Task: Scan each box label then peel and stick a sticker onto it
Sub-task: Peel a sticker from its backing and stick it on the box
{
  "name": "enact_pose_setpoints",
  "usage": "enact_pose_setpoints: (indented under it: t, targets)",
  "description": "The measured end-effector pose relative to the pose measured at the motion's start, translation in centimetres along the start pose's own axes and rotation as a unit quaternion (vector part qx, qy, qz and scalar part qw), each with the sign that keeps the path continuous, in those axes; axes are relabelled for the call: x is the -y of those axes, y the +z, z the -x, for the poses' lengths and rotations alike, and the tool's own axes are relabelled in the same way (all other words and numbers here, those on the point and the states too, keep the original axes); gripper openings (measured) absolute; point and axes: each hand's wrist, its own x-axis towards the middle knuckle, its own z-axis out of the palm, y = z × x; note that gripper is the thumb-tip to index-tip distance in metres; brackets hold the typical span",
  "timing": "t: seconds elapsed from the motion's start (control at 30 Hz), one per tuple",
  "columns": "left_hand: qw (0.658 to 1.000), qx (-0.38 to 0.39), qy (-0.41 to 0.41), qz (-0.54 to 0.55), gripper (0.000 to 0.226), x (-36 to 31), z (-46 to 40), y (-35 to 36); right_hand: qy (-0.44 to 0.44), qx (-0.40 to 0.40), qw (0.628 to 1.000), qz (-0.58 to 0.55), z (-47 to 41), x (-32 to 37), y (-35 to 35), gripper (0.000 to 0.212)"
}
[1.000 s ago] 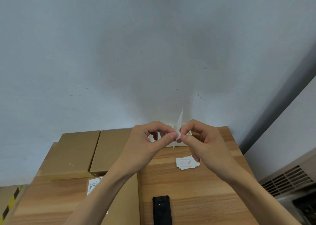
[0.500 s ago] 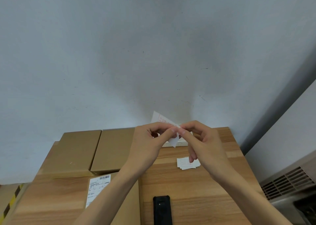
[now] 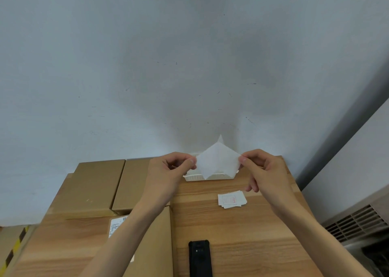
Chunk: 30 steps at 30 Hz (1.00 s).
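Note:
Above the far end of the table, my left hand (image 3: 170, 169) and my right hand (image 3: 261, 169) each pinch one side of a white sticker sheet (image 3: 217, 163). The sheet is spread apart into two layers that still meet along the middle. Below my left forearm lies a cardboard box (image 3: 155, 241) with a white printed label (image 3: 116, 226), partly hidden by the arm. A black handheld scanner (image 3: 200, 257) lies on the wood at the near edge. A small stack of white stickers with red print (image 3: 231, 199) rests right of centre.
Two more cardboard boxes (image 3: 92, 188) (image 3: 132, 186) lie side by side at the far left against the grey wall. A white basket (image 3: 195, 177) stands behind the sheet. The wooden table (image 3: 252, 234) ends at right, beside a vented unit (image 3: 357, 222).
My hands have moved apart. The sticker sheet, earlier pinched narrow between both hands, is now pulled open into two spread layers.

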Motion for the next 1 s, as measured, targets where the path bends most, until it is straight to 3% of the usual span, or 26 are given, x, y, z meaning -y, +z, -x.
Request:
enact_pose_setpoints:
  t: [0.47,0.77,1.0]
  targets:
    - [0.997,-0.062,-0.044,-0.019,0.014,3.1,-2.1,-2.1,0.061,-0.097,0.984,0.134,-7.3,-7.3,-2.4,0.009]
    - [0.994,-0.044,-0.101,-0.026,0.014,6.0,-3.8,-0.7,0.117,-0.016,0.947,0.300,-16.8,-14.6,1.6,0.025]
    - [0.984,-0.054,-0.167,-0.038,0.016,8.6,-5.6,-0.1,0.150,0.103,0.913,0.366,-21.5,-18.0,7.6,0.025]
